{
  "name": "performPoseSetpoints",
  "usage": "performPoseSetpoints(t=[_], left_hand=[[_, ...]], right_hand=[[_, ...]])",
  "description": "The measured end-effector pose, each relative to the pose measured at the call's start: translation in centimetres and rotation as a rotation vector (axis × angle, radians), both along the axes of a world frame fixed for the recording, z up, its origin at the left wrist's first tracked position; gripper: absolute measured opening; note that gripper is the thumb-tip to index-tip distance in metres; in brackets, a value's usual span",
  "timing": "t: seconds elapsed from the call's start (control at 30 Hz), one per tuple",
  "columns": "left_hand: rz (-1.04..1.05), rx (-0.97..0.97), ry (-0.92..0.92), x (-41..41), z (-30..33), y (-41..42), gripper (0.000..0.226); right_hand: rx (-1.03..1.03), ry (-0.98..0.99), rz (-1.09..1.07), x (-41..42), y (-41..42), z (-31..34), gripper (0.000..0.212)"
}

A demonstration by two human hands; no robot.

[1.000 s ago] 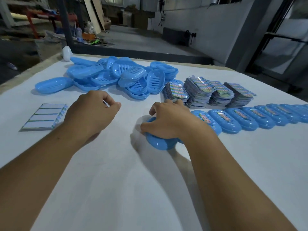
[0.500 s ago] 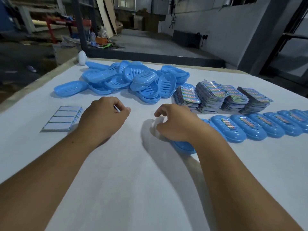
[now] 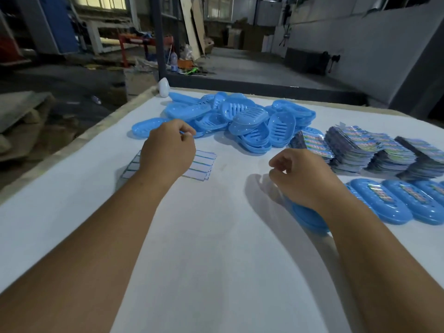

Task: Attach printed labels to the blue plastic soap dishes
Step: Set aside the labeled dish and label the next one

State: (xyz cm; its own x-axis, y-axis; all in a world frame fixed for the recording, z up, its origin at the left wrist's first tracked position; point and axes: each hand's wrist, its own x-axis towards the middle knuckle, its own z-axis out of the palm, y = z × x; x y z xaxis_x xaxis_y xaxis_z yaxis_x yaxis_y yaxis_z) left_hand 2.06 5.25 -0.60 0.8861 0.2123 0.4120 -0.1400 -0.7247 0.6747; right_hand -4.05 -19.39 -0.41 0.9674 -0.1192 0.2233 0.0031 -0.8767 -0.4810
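My left hand (image 3: 168, 152) hovers over a sheet of white stickers (image 3: 203, 164), fingers curled, and pinches a thin pale sticker strip between thumb and forefinger. My right hand (image 3: 302, 176) has its fingers loosely curled and raised, holding nothing. Its wrist lies over an upturned blue soap dish (image 3: 310, 219) on the white table (image 3: 216, 260). A heap of unlabelled blue dishes (image 3: 249, 121) lies at the back. Stacks of printed labels (image 3: 355, 150) stand to the right of the heap. A row of labelled dishes (image 3: 386, 200) runs off to the right.
A small white object (image 3: 164, 90) stands at the table's far left corner. The table's left edge (image 3: 79, 140) drops to a cluttered workshop floor. A dark post (image 3: 159, 37) rises behind the table.
My left hand has moved left and further out, over the sticker sheet. The fingers of my right hand have lifted off the blue dish they were pressing.
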Motion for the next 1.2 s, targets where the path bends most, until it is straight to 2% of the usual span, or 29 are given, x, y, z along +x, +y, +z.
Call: performPoseSetpoints(t=[0.1, 0.17, 0.37, 0.5, 0.67, 0.73, 0.83, 0.93, 1.1, 1.2], left_hand=[[-0.014, -0.017, -0.024, 0.3, -0.5, -0.1, 0.013], [-0.066, 0.037, -0.028, 0.6, -0.7, -1.0, 0.013], [-0.225, 0.266, 0.005, 3.9, 0.8, -4.9, 0.044], [-0.260, 0.223, 0.067, 6.7, 1.5, -8.1, 0.064], [-0.184, 0.241, 0.111, 9.2, 0.8, -10.9, 0.075], [-0.174, 0.186, 0.074, 9.7, 0.3, -11.5, 0.074], [-0.134, 0.105, -0.011, 10.1, -0.2, -12.0, 0.060], [-0.132, -0.001, -0.009, 9.8, -0.1, -11.9, 0.050], [-0.245, -0.231, -0.045, 7.6, 1.5, -10.4, 0.046], [-0.385, -0.347, -0.015, 5.1, 2.2, -8.8, 0.049]], right_hand=[[-0.006, -0.015, -0.013, 0.3, -0.1, -0.2, 0.014], [-0.006, -0.028, -0.019, 0.3, -0.1, -0.2, 0.010], [0.022, -0.092, -0.017, 0.3, -0.2, -0.2, 0.011], [0.049, -0.115, -0.011, 0.3, -0.2, -0.3, 0.010], [0.054, -0.135, -0.030, 0.3, -0.5, -0.1, 0.011], [0.056, -0.144, -0.031, 0.4, -0.6, -0.1, 0.011], [0.062, -0.150, -0.025, 0.5, -0.7, -0.2, 0.008], [0.071, -0.147, -0.022, 0.6, -0.8, -0.2, 0.008], [0.109, -0.146, -0.035, 0.6, -1.0, 0.0, 0.007], [0.130, -0.131, -0.046, 0.5, -0.9, 0.2, 0.008]])
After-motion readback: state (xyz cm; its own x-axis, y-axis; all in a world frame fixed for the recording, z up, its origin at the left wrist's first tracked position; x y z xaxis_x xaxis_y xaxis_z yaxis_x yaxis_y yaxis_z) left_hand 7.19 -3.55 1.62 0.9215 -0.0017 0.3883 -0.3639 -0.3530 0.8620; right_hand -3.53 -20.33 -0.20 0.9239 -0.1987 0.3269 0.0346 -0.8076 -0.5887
